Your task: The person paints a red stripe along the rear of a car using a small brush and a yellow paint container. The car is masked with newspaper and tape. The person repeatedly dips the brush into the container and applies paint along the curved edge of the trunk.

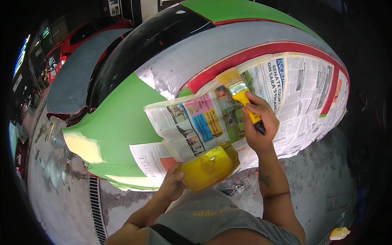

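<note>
My right hand is closed around the yellow and black handle of a paintbrush. The brush's pale bristles touch or hover just over the edge where newspaper meets the red frame of a car's side window; I cannot tell which. My left hand grips the left side of a yellow container, low in front of my body. A glossy yellow surface shows on it, and what it holds is hard to make out. Newspaper sheets cover the car's side windows and hang over part of the green panel.
The car has a grey roof pillar, a dark windshield and a green roof. A red car stands behind at the left. A drain grate runs along the concrete floor. A pale yellow object lies at the lower right.
</note>
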The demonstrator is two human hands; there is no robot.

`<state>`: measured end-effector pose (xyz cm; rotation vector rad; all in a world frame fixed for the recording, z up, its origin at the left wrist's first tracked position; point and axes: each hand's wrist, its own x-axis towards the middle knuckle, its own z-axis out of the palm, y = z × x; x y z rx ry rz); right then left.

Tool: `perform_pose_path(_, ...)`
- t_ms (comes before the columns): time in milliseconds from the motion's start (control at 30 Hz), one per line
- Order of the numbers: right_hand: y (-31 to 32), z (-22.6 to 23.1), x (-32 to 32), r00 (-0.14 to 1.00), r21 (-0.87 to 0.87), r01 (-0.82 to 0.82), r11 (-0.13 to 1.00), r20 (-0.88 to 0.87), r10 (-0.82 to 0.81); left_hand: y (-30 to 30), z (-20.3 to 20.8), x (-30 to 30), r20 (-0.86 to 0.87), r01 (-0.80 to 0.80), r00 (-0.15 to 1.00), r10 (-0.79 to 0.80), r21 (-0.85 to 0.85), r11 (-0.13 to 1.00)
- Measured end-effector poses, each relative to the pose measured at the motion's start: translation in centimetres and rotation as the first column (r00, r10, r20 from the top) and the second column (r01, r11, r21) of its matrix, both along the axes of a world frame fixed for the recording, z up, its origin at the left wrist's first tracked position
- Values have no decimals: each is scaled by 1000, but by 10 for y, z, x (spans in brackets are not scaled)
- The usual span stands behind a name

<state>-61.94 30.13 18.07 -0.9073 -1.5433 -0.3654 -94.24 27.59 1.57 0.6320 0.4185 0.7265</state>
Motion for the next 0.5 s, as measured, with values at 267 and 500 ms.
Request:
perform_pose_path(267, 19, 10, 19, 991, 96, 106, 990, 71, -113, -3, -2, -14, -9, -112, 994, 112, 7, 994)
perform_pose_path(500, 18, 34, 54, 996, -12, 64, 998, 66, -63, 1, 7, -13, -10, -116, 993, 116, 55, 992)
